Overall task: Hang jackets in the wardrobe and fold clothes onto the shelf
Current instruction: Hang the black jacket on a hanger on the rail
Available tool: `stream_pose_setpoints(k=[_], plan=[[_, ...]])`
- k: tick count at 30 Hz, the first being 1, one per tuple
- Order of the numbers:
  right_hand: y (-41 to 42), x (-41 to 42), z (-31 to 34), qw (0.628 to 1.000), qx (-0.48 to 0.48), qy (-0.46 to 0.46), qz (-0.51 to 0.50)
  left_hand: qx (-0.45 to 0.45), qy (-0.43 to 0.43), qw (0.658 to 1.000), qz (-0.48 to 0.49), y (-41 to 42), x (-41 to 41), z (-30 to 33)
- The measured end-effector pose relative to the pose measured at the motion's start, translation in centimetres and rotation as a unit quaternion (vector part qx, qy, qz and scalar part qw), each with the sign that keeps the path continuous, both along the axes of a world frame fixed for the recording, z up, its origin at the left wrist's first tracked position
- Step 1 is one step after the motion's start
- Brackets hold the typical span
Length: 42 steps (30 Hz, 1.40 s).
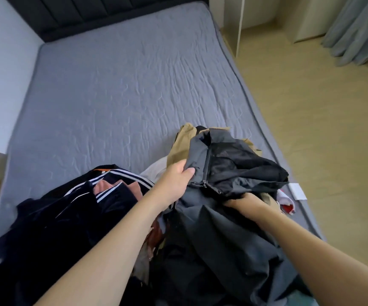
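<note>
My left hand (pixel 174 180) and right hand (pixel 244 200) both clamp the dark grey zipped jacket (pixel 229 164) atop the bed's clothes pile (pixel 134 217); lifting it could snag and drag neighbouring garments off.

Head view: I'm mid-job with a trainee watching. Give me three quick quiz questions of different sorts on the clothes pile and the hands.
1. True or false: both hands grip the dark grey jacket.
2. Which garment lies left of the left hand? A) navy striped jacket B) green towel C) yellow raincoat
3. Fill in: the pile sits on the ____.

Key: 1 true, the right hand holds it from below. 2 A. 3 mattress.
</note>
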State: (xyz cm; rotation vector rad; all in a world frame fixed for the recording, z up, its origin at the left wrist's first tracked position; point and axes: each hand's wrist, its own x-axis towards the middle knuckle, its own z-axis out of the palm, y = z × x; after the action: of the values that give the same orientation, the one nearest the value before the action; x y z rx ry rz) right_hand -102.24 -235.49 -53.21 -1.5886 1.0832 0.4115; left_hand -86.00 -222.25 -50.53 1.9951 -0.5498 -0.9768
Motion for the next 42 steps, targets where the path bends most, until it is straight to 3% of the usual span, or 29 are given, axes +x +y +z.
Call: stream_pose_setpoints(k=[5,8,10,14,18,24,31,33,36,38,42], plan=[[5.4,3.0,12.5,0.982,0.133,-0.126,-0.031,-0.061,0.023,0.996,0.067,7.2,-0.6,15.5],[8.2,5.5,22.6,0.903,0.327,-0.253,-0.118,-0.023,-0.009,0.995,0.099,13.4,-1.2,25.5],[11.0,7.5,29.2,0.858,0.399,-0.289,-0.145,-0.006,-0.049,0.991,0.121,17.8,-1.9,31.3],[20.0,12.1,40.0,0.897,0.359,-0.258,0.009,-0.008,-0.126,0.973,0.191,26.7,-3.7,40.3],[31.2,15.6,48.4,0.914,0.264,-0.298,0.079,-0.067,-0.146,0.944,0.287,36.6,-6.4,46.7],[50.4,18.7,56.5,0.888,0.215,-0.372,0.163,-0.147,-0.139,0.915,0.349,52.6,-8.7,51.0],[70.7,19.7,61.5,0.845,0.291,-0.397,0.211,-0.162,-0.202,0.88,0.398,71.1,-8.3,51.6],[74.9,20.0,63.1,0.833,0.312,-0.397,0.227,-0.113,-0.257,0.843,0.459,75.7,-7.2,50.9],[80.4,20.8,65.6,0.81,0.33,-0.41,0.257,-0.024,-0.374,0.73,0.571,81.5,-5.2,50.8],[83.5,21.7,67.1,0.793,0.342,-0.418,0.282,-0.011,-0.423,0.695,0.581,84.8,-3.6,51.5],[89.6,25.1,68.7,0.782,0.334,-0.405,0.335,-0.091,-0.381,0.743,0.542,91.7,-0.6,53.4]])
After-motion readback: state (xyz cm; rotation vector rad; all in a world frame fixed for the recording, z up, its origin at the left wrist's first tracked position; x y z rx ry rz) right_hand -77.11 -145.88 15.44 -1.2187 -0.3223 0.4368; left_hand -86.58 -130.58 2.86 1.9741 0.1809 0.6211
